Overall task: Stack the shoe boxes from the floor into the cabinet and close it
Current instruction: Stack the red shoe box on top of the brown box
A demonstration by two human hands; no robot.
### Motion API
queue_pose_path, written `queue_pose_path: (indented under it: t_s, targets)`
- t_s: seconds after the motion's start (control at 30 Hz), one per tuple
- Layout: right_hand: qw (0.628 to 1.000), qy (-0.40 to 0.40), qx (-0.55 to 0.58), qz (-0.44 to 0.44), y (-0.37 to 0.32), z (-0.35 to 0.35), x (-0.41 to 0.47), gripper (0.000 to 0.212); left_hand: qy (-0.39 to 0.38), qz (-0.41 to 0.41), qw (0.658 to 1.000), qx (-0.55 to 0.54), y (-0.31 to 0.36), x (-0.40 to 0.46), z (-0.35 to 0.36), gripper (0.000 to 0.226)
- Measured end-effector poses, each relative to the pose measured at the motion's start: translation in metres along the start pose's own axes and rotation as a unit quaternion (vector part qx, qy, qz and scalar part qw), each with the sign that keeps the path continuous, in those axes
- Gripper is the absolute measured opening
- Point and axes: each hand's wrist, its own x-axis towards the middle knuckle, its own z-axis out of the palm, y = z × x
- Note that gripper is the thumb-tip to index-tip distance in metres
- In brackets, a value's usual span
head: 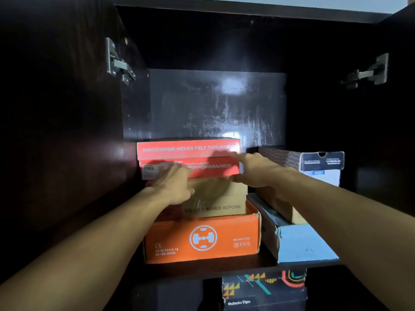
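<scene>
From the head view I see both my hands reaching into the dark wooden cabinet [67, 108], its doors swung open at the frame's left and right edges. At centre, my left hand [174, 185] lies with straight fingers flat against the front of the red cardboard shoe box [188, 157]. My right hand [258, 169] presses its outstretched fingers on that box's right corner; neither hand curls round anything. The red box tops a stack: a tan cardboard box [224, 198] under it, then an orange cardboard box [202, 241] on the shelf. Right of centre stands a pale blue box [301, 243], with a dark navy box [321, 161] above it.
</scene>
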Motion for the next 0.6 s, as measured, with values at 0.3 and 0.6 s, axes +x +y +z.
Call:
queue_pose_path:
  t_s: [0.3,0.6]
  targets:
    - [0.989,-0.101,0.033,0.106,0.064,-0.011,-0.141,0.037,-0.201,0.138,0.969,-0.052,0.133,-0.053,0.033,0.048]
    - [0.949,-0.206,0.06,0.23,0.156,0.002,-0.335,0.044,-0.352,0.251,0.9,-0.045,0.293,-0.15,0.084,0.061]
